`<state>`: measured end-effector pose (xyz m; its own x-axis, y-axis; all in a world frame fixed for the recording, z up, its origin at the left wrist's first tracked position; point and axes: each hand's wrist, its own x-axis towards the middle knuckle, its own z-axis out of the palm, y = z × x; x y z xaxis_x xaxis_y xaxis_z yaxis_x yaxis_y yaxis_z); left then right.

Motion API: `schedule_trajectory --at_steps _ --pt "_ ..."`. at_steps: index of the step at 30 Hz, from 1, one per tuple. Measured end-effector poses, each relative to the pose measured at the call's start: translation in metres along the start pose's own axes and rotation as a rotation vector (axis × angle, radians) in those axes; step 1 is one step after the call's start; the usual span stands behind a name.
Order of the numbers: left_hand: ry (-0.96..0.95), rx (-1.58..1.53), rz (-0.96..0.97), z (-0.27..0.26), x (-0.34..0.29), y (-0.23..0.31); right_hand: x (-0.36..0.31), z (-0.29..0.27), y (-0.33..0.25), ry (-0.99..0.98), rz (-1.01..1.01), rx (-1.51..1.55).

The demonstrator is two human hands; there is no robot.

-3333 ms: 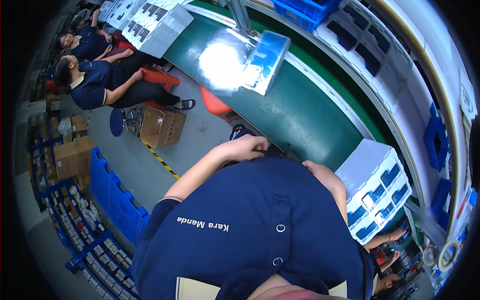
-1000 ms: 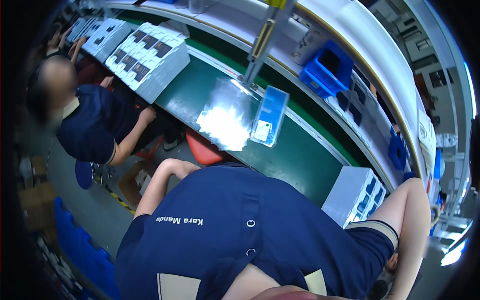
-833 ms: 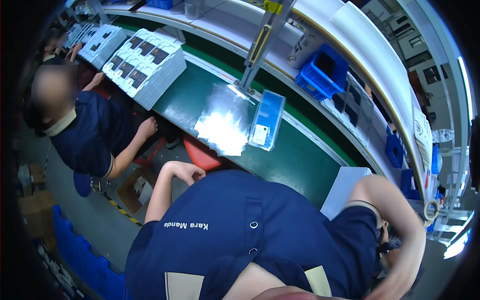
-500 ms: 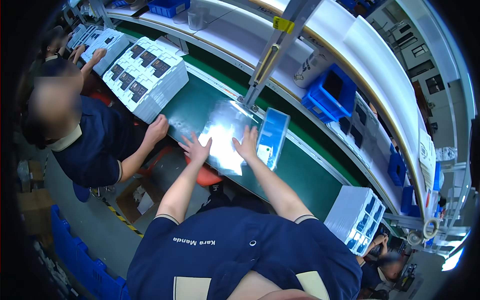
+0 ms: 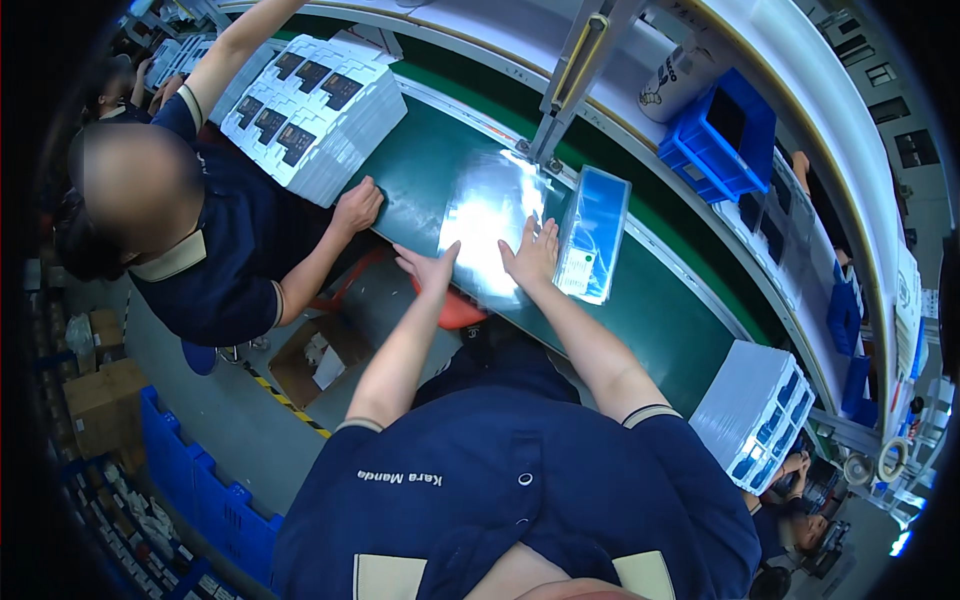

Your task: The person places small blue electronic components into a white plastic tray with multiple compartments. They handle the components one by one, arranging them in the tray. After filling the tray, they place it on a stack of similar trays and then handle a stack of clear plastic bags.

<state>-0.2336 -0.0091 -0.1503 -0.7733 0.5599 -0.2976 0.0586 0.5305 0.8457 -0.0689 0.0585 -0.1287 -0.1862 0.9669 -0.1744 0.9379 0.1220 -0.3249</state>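
Observation:
A stack of clear, shiny plastic sheets (image 5: 482, 205) lies on the green work surface in front of me, with bright glare over its middle. My left hand (image 5: 430, 266) is at the stack's left near edge, thumb apart from the fingers and nothing gripped. Flat on the right side of the sheets rests my right hand (image 5: 532, 254), its fingers spread. Just right of that hand is a flat pack of blue film (image 5: 600, 225) in a clear cover, with a pale label at its near end.
White trays holding dark rectangular parts (image 5: 320, 150) are piled at the left; another tray stack (image 5: 750, 415) stands right. A co-worker's hand (image 5: 358, 206) rests at the table edge. A metal post (image 5: 572, 85) rises behind the sheets. Blue bins (image 5: 722, 140) sit on the shelf.
My view has shifted, so the bench appears higher and further right. Both my hands stay at the sheets. The co-worker on the left has stretched one arm up toward the shelf.

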Motion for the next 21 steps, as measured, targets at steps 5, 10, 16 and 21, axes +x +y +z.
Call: schedule_trajectory --at_steps 5,10,16,21 --pt "-0.109 0.215 -0.184 0.011 -0.018 0.011 -0.005 -0.009 -0.004 -0.092 -0.017 0.022" --pt "-0.147 0.187 -0.134 0.019 -0.044 0.005 -0.014 -0.008 -0.009 -0.06 -0.023 0.059" --pt "-0.151 0.359 -0.105 0.029 -0.064 -0.001 -0.031 -0.021 0.01 -0.278 -0.177 0.063" --pt "-0.165 0.3 -0.124 0.036 -0.053 -0.006 -0.026 -0.017 0.044 -0.22 -0.343 0.17"
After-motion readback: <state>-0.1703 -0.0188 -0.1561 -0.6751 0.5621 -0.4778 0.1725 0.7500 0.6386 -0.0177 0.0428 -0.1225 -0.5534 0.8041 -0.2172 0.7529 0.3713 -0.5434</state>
